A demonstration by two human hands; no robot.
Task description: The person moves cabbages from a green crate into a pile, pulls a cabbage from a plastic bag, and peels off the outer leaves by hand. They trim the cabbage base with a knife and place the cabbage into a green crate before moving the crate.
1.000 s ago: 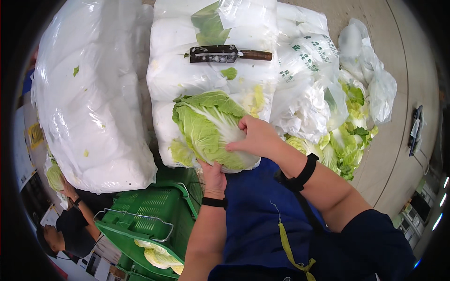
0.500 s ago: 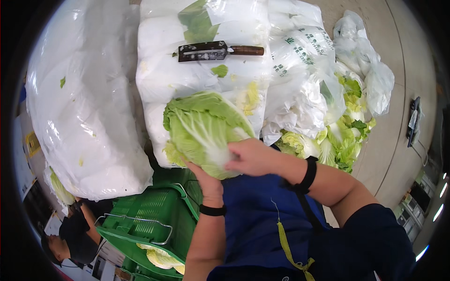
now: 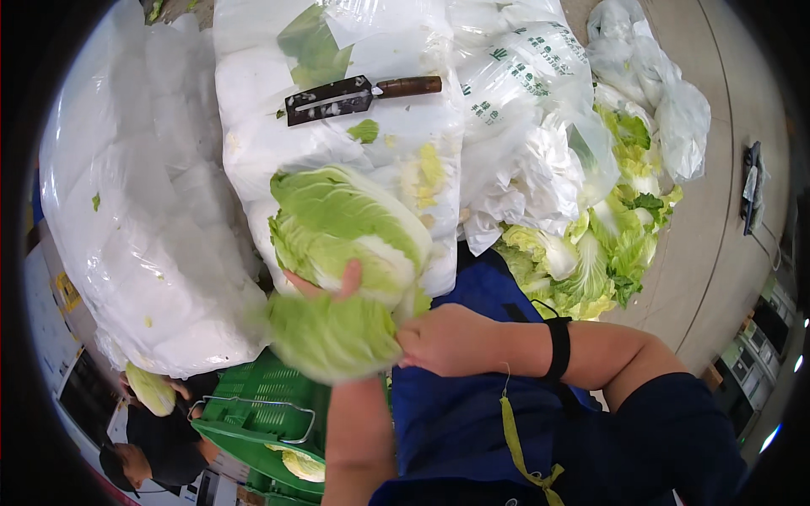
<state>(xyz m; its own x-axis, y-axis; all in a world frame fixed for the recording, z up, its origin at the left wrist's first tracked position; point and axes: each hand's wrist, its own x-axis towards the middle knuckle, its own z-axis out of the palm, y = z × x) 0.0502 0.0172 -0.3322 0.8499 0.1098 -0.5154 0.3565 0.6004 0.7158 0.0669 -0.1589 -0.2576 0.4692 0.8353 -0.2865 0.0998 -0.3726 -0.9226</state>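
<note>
A head of napa cabbage (image 3: 354,215) lies tilted over the near end of a white wrapped pack. My left hand (image 3: 348,277) is closed round its near side, the thumb on top and most of the palm hidden behind a leaf. Just below, my right hand (image 3: 440,340) pinches the base of a loose outer cabbage leaf (image 3: 333,337), blurred by motion and folded down across my left wrist. A cleaver (image 3: 331,101) with a dark wet blade and wooden handle rests on the pack beyond the cabbage, touched by neither hand.
Large white plastic-wrapped packs (image 3: 143,211) stand at the left. Crumpled plastic bags (image 3: 531,160) and a pile of cabbage leaves (image 3: 591,253) lie at the right. A green crate (image 3: 261,396) with a wire handle stands below left, near a person (image 3: 152,447) holding a cabbage.
My right hand has moved down toward me, drawing an outer leaf away from the cabbage. The cabbage has shifted slightly left. The other person's cabbage is in fuller view.
</note>
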